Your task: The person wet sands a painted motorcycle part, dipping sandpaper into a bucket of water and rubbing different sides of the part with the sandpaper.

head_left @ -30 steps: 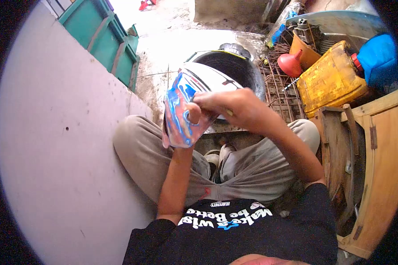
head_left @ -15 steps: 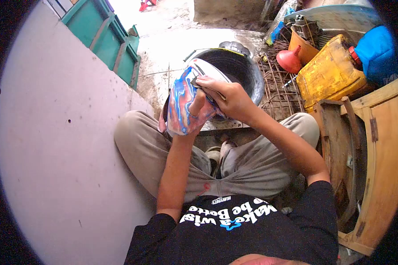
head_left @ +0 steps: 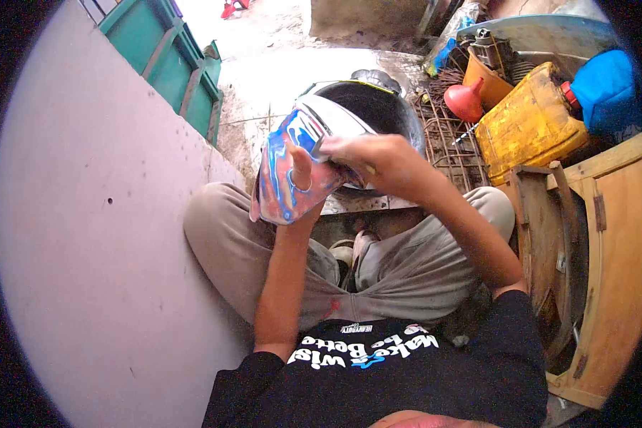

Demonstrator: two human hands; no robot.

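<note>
My left hand (head_left: pixel 302 171) grips a curved, glossy panel (head_left: pixel 307 130) streaked with white, blue and faded red. Its thumb lies across the panel's near face, while the fingers are hidden behind. Against the panel's right part, my right hand (head_left: pixel 386 161) is closed and slightly blurred. Between its fingers is a thin dark piece that looks like folded sandpaper (head_left: pixel 319 148), mostly covered by the hand. Just beyond both hands stands a round black tub (head_left: pixel 414 128), partly hidden by the panel. What the panel belongs to cannot be made out.
A white wall (head_left: pixel 107 250) and a green door (head_left: pixel 167 60) are on the left. To the right are a rusty metal grid (head_left: pixel 446 139), a red funnel (head_left: pixel 465 100), a yellow jerrycan (head_left: pixel 531 121), a blue container (head_left: pixel 606 80) and a wooden frame (head_left: pixel 613 271).
The panel and my left hand have shifted slightly left and turned a little. My right hand has moved slightly, its knuckles rising, and stays against the panel.
</note>
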